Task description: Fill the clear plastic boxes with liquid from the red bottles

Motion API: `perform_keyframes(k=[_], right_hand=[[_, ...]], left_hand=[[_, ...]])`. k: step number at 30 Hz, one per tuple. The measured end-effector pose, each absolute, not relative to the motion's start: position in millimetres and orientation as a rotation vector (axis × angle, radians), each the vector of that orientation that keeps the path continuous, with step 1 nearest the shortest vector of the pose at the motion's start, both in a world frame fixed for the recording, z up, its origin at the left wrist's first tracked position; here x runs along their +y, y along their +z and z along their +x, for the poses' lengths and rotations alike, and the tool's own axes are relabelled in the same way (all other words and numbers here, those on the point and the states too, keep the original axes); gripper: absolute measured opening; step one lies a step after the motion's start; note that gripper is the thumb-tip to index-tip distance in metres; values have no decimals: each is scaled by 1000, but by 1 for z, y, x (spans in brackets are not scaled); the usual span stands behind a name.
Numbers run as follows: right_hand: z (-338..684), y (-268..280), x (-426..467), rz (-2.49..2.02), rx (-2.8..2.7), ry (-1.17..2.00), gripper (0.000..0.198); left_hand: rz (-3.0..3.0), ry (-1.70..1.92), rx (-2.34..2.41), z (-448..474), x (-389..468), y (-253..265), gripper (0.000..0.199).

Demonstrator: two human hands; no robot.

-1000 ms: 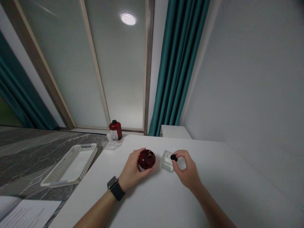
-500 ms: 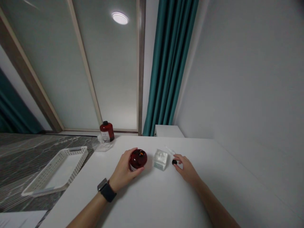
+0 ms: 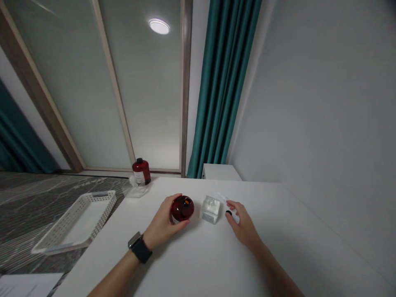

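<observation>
My left hand (image 3: 162, 225) is wrapped around a dark red bottle (image 3: 182, 208) that stands uncapped on the white table (image 3: 216, 264). Just to its right stands a small clear square glass bottle (image 3: 211, 209), touched by neither hand. My right hand (image 3: 243, 226) lies low on the table to the right of the glass bottle. Its thumb and forefinger pinch a small black cap (image 3: 228, 213) that sits on the tabletop. A black watch (image 3: 140, 249) is on my left wrist.
A second dark red bottle (image 3: 141, 171) with a black cap stands at the table's far left corner beside a clear plastic piece (image 3: 133, 190). A thin clear stick (image 3: 222, 195) lies behind the glass bottle. A white mesh basket (image 3: 77, 220) sits on the dark surface to the left.
My right hand has brought the black cap down from above the glass bottle to the tabletop on its right. My left hand has stayed on the red bottle. The view shifted slightly.
</observation>
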State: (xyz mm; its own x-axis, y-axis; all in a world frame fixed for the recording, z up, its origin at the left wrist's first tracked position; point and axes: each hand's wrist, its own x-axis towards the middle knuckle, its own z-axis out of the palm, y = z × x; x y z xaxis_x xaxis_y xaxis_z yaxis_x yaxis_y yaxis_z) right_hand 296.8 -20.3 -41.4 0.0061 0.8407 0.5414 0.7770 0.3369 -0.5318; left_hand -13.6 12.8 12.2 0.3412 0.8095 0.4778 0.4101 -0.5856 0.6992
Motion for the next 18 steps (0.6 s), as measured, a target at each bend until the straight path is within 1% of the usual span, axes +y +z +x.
perform_keyframes(k=[5,7,10,12,15,18], right_hand=[[281,-15,-13,-1377,-2005,98,50],[276,1,-5,-1384,-2060,125,50],[260,22,4,-1299,-2017,76,36],[243,30,5,-1197,-1978,50,32],[225,29,2,-1085,-1970,-11,31],[225,15,-2,-1079,-1894,-102,31]], left_hand=[[2130,1137,1044,-16,13,15,67],[2119,1134,1040,-16,13,16,67],[2122,1136,1031,-17,13,15,68],[2129,1138,1025,-18,13,14,69],[2112,1139,1021,-18,13,13,71],[2077,1139,1031,-19,13,14,70]])
